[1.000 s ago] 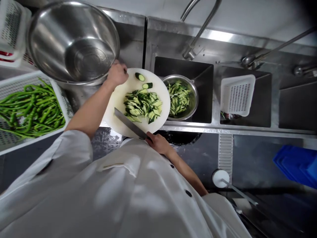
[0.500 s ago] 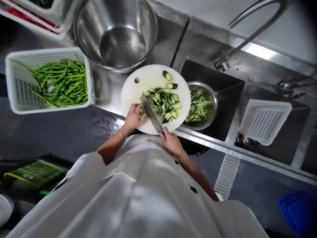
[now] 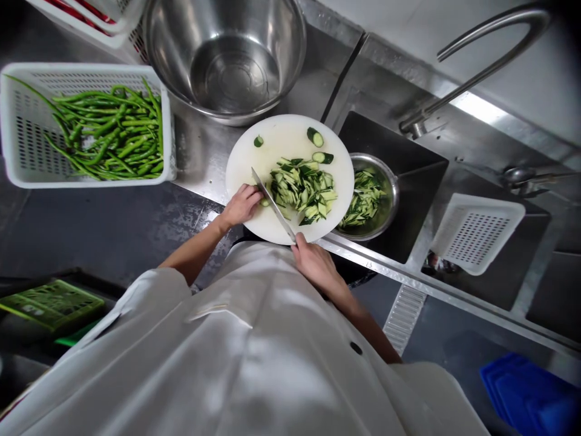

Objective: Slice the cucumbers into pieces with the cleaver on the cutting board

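My right hand (image 3: 314, 261) grips the handle of a kitchen knife (image 3: 275, 207), whose blade slants over a round white cutting board (image 3: 245, 160). My left hand (image 3: 242, 204), fingers bent together, holds a piece of cucumber (image 3: 264, 202) down at the board's left front, close against the blade. Most of that piece is hidden by the fingers and knife. To the right of the blade lies a heap of sliced cucumber (image 3: 303, 189). Two cucumber chunks (image 3: 322, 158) and a small end piece (image 3: 258, 141) rest toward the back of the board.
A metal bowl (image 3: 394, 200) of cut cucumber sits at the board's right, by the sink (image 3: 413, 172). Behind stands a large steel basin (image 3: 290, 66). Left is a white basket (image 3: 27, 175) of long green peppers (image 3: 113, 136). A faucet (image 3: 481, 72) and white basket (image 3: 481, 233) are at right.
The knife blade has turned more edge-on and sits nearer my left hand. My left fingers have drawn closer together over the cucumber. The whole view has shifted slightly.
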`<state>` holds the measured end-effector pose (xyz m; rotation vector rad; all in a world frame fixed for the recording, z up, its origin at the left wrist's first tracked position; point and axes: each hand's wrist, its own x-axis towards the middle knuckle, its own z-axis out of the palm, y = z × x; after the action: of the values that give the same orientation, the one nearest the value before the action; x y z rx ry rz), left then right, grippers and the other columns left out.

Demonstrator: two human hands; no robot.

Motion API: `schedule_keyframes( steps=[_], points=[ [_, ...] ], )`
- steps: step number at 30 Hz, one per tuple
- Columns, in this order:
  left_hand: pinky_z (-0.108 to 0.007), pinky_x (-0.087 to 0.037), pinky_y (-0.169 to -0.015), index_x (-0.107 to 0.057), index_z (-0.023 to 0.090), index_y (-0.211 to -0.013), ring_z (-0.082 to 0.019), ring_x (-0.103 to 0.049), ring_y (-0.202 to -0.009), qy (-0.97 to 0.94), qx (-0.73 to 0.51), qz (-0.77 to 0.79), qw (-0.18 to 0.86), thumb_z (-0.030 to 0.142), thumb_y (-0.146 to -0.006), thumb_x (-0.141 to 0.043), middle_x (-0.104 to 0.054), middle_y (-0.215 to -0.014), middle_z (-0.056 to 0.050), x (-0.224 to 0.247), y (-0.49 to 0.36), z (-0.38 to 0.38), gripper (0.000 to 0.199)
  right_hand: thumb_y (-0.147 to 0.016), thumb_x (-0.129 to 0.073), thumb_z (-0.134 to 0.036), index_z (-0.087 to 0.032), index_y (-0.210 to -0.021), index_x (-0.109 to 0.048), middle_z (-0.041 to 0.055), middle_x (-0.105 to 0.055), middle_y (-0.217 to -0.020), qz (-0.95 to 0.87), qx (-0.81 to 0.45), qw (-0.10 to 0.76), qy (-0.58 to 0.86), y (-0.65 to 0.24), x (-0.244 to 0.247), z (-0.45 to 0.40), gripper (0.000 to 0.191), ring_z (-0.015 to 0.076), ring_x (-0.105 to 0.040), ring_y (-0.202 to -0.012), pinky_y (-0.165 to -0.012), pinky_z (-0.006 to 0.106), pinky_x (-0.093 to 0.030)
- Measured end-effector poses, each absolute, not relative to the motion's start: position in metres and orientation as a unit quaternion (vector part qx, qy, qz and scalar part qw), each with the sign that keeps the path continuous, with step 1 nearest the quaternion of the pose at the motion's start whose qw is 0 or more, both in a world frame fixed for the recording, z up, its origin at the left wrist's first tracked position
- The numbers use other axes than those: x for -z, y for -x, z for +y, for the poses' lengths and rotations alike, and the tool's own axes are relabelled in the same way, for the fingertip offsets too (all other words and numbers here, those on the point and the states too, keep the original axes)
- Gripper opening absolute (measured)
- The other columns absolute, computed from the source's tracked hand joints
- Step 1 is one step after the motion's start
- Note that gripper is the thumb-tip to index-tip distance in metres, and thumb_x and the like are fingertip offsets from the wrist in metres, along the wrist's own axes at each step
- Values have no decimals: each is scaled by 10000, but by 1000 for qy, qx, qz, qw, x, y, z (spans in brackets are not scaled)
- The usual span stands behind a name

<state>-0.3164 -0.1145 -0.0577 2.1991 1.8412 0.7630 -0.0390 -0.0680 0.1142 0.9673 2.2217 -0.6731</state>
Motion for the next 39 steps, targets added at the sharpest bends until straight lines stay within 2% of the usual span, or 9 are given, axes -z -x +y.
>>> schedule_keyframes(
  steps=[11,17,22,39],
  points=[
    [-444,-528,-919,-669,190,-1145,-266,-546,-1021,-733,-272,619,75,208,-1027,-440,-631,-1121,-132,63,316,-115,258,-1122,-339,-337,-170,-1427,-454,154,-766,-1078,846,251,300,-362,50,-110,-65,366,296,-724,-982,-784,322,-450],
    [-424,-530,-886,-679,190,-1089,-257,-547,-988,-731,-280,617,78,210,-1042,-414,-635,-1060,-129,65,317,-115,270,-1122,-336,-340,-169,-1421,-453,144,-766,-1027,853,230,305,-356,53,-110,-65,364,300,-724,-945,-744,316,-431],
    [-420,-532,-913,-675,189,-1134,-250,-561,-1019,-732,-294,608,91,194,-1047,-395,-652,-1110,-131,65,318,-118,293,-1119,-354,-345,-172,-1423,-459,142,-765,-1027,854,230,298,-359,55,-109,-66,365,299,-720,-941,-746,316,-423],
    [-372,-524,-884,-683,208,-1084,-223,-576,-981,-717,-320,615,73,220,-1085,-327,-660,-1048,-106,74,313,-119,356,-1115,-346,-350,-171,-1420,-484,140,-753,-1007,858,215,289,-366,56,-106,-69,379,295,-692,-949,-731,310,-400]
  ],
)
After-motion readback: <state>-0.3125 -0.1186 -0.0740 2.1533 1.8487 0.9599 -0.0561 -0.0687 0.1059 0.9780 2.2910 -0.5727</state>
